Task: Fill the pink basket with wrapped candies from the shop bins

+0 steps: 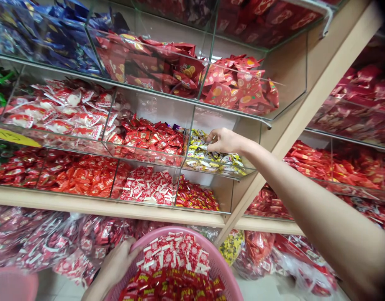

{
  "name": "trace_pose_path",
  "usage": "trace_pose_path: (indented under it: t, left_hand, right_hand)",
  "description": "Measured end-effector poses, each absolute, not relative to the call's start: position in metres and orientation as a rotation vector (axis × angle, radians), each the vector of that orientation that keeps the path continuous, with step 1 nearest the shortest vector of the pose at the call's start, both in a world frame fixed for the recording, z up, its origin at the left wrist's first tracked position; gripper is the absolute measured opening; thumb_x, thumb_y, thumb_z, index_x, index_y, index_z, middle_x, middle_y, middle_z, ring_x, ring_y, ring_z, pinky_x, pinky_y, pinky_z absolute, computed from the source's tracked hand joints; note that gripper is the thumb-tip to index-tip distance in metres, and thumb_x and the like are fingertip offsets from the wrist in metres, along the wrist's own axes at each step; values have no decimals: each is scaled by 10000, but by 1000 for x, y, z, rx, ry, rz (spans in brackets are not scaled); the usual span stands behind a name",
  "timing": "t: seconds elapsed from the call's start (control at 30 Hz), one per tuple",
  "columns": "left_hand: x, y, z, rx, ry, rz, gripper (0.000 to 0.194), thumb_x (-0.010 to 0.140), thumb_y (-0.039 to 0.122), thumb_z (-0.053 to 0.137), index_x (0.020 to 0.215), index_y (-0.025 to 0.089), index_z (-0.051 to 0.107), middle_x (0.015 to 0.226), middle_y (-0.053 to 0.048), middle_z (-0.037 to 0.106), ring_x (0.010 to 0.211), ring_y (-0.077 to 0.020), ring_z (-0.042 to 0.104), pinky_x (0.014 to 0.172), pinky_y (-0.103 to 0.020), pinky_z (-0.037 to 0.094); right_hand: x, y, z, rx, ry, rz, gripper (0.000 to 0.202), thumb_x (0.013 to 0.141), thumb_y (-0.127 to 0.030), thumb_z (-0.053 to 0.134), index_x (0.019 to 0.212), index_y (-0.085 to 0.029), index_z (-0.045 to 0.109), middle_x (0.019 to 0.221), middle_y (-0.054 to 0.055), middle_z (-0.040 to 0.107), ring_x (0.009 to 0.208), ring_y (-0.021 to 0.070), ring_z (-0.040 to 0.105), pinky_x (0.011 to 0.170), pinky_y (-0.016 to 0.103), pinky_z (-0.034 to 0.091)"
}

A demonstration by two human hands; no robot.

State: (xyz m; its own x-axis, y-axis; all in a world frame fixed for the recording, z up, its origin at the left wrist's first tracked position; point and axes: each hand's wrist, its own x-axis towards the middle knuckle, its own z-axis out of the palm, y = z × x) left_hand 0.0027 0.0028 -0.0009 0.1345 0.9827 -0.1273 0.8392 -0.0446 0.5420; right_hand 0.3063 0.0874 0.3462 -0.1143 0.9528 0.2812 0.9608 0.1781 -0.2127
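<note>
My right hand (224, 140) reaches into a clear bin at the end of the shelf, over yellow-wrapped candies (198, 152). Its fingers are curled together at the candies; what they hold, if anything, is too small to make out. Below, my left hand (119, 261) grips the rim of a pink plastic basket (232, 276), with its fingertips partly hidden at the edge. Inside the basket lie red-and-white wrapped candies (176, 253) toward the far side and red candies with yellow lettering (173, 286) nearer me.
Clear dividers (188, 133) split the wooden shelf (180, 215) into bins of wrapped sweets. A slanted wooden upright (274, 154) stands by my right arm. Bagged candies (98, 234) lie on the floor beneath, and another pink container (13, 284) sits at lower left.
</note>
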Motion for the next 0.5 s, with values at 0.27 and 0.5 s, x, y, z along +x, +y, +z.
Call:
trace_pose_path:
  t: [0.27, 0.5]
  left_hand:
    - [2, 3, -5, 1941, 1750, 378, 336, 870, 461, 384, 885, 203, 600, 934, -73, 714, 946, -229, 644, 748, -249, 410]
    - [1, 5, -7, 1965, 1740, 358, 351, 885, 469, 351, 850, 201, 575, 892, -76, 708, 908, -231, 648, 729, -260, 405]
  right_hand:
    - [301, 85, 359, -1847, -1829, 246, 75, 732, -193, 651, 756, -124, 636, 516, 16, 562, 494, 108, 525, 496, 225, 466]
    - [254, 103, 347, -1979, -1730, 251, 180, 724, -229, 692, 787, -75, 623, 503, 30, 560, 458, 131, 557, 479, 240, 502]
